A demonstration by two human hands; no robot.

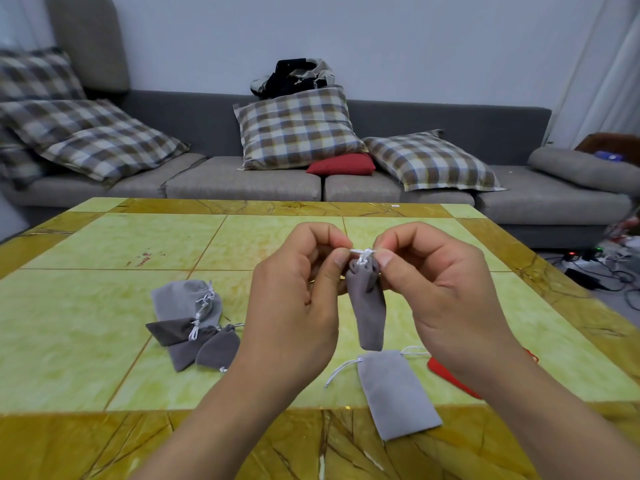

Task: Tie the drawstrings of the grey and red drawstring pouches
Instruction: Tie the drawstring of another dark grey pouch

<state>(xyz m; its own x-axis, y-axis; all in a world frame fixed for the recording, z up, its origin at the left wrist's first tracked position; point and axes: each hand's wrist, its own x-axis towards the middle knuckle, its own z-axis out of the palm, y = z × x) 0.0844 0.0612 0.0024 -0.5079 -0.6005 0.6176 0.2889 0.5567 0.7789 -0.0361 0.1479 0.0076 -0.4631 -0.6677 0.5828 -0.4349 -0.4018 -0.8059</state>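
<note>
The grey pouches (367,306) are made of soft, matt, velvety cloth, and their drawstrings (362,253) of thin white twisted cord. The table (104,306) is finished in smooth, glossy tile, pale green in the middle and veined amber along the edges. A matt red cloth pouch (446,374) is seen near the right edge.

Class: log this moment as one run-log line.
hands: left, right pinching cord | held: grey pouch | table: flat pouch untied | step: knotting
</note>
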